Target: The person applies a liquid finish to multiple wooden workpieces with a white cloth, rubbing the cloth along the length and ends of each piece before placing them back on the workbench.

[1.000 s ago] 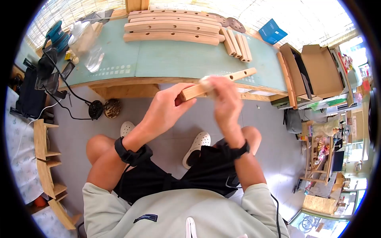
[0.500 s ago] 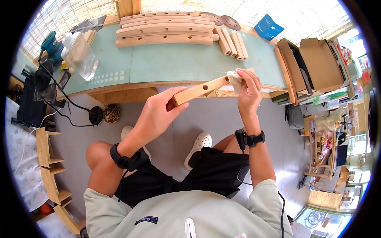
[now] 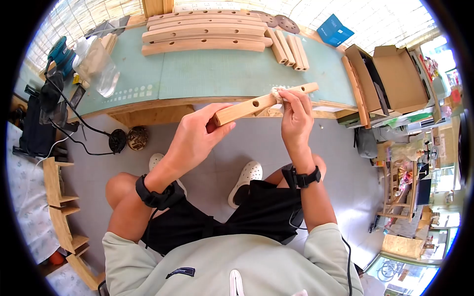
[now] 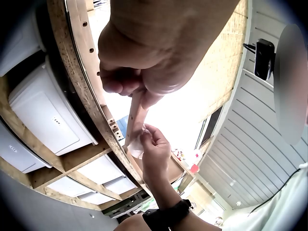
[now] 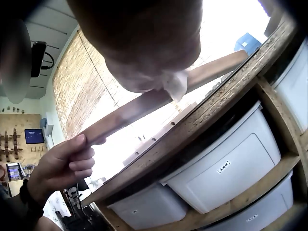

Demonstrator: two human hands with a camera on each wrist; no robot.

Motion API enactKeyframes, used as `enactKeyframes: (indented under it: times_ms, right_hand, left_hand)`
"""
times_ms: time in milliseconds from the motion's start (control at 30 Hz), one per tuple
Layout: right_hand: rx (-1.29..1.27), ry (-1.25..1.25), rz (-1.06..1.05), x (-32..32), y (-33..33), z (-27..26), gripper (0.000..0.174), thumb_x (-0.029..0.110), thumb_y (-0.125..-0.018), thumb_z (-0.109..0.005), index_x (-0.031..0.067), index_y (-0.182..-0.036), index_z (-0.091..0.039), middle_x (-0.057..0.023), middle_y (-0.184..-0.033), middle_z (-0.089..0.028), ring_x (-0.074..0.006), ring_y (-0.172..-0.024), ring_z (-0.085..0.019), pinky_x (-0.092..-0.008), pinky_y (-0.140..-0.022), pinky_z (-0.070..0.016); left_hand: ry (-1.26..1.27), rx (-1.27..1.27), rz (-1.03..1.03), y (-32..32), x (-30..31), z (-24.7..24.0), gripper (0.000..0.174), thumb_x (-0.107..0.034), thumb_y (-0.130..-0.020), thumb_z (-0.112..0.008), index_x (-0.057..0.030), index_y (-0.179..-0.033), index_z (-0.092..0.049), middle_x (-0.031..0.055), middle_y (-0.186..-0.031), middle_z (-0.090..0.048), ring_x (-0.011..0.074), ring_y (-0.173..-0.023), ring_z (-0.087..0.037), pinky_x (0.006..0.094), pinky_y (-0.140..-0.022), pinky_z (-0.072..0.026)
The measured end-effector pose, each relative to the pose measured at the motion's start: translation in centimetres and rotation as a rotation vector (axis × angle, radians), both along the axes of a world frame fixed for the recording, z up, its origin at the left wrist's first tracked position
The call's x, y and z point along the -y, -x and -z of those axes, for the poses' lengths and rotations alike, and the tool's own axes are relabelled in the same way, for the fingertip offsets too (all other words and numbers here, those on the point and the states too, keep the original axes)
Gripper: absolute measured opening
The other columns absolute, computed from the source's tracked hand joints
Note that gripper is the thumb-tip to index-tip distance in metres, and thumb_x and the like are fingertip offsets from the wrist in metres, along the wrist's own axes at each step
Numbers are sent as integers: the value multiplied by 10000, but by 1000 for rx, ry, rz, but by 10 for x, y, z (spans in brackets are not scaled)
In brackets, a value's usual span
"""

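Crumpled rag slid inward along wooden bar.

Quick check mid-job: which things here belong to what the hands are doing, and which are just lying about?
In use: wooden bar, gripped by left hand; white cloth, pinched against it by right hand.
Lying about: long wooden slats, short wooden blocks, blue power tool, cardboard box, blue packet.

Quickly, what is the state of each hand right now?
Left hand: closed, grips the near end of the wooden bar.
Right hand: closed, pinches a white cloth against the bar.
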State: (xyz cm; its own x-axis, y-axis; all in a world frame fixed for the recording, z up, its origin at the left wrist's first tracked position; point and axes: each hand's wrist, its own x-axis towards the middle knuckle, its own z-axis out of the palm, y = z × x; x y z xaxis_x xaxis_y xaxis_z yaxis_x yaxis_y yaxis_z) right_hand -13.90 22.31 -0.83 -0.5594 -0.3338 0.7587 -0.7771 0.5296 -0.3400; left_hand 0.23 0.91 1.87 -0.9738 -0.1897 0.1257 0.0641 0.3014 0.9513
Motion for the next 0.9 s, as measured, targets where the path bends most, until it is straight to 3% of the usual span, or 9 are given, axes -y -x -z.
enactKeyframes:
  times_ms: [67,167,300,433,533,600,633,767,900]
  right_hand:
    - [-45,-19,16,8,-12,-1,268,-108,-827,-706,41,-1048,-736,-84,-1058,-713,-278,-1017,-668,-374,-877,-558]
    - [-65,55,-167,23,-34,-4,227,-122,-848,-658,32,-1001,-724,-87,-1045,-719,-286,-983,-660,-385,-878,-543]
    - [-15,-3,-25,-2,-3,2,304,-133,-806,-647,45,-1043,-715,-86,-1033,-717,-298,-988,-655,-390,-881,-539]
    - [-9,43,-73,19,-31,2,331,-150,-778,-648,39,-1039,-726,-96,-1040,-714,-299,-994,-657,-398,-882,-537]
    - [29,152,-214,43,-70,-6,322,-157,-808,-652,40,-1048,-736,-102,-1047,-705,-280,-978,-668,-366,-826,-549]
    - [405,334,-330,46,-87,-18,323,-166,-855,-630,53,-1064,-744,-89,-1066,-699,-224,-947,-677,-302,-754,-541]
    - [402,406,-337,44,-90,-22,286,-146,-914,-615,53,-1078,-739,-71,-1091,-694,-166,-907,-660,-249,-709,-514]
    - [302,362,32,0,-47,-28,223,-95,-945,-626,37,-1098,-720,-64,-1091,-698,-154,-892,-650,-251,-720,-511]
    - [140,172,54,-24,34,-7,202,-71,-962,-609,28,-1096,-723,-83,-1055,-715,-196,-934,-665,-299,-806,-532]
  left_hand:
    - [17,12,-1,1,-1,2,389,-117,-919,-768,-42,-1290,-679,-15,-740,-525,78,-658,-418,251,-604,-399]
    - [26,-31,-8,2,-1,7,384,-119,-922,-767,-38,-1287,-679,-16,-737,-525,76,-653,-415,251,-600,-394]
    - [2,33,8,-1,0,4,380,-123,-924,-765,-31,-1283,-679,-15,-741,-540,75,-655,-423,250,-604,-401]
    - [24,14,-2,0,-2,5,376,-130,-929,-763,-21,-1278,-676,-16,-757,-565,76,-664,-438,248,-616,-416]
    - [37,-6,-14,4,0,11,366,-139,-930,-764,-16,-1263,-677,-17,-766,-572,77,-667,-446,246,-622,-422]
    - [33,-14,-11,4,5,9,360,-144,-930,-763,-14,-1254,-678,-18,-770,-572,77,-667,-449,245,-625,-424]
    - [54,-13,-11,3,8,7,357,-148,-929,-764,-11,-1247,-679,-15,-780,-581,77,-673,-457,245,-629,-427]
    - [105,13,-14,-3,19,-4,364,-159,-926,-768,-8,-1245,-676,-6,-808,-605,79,-692,-481,244,-646,-439]
    - [100,10,-19,-4,23,-3,372,-168,-921,-777,-7,-1240,-674,8,-821,-619,89,-701,-498,251,-663,-451]
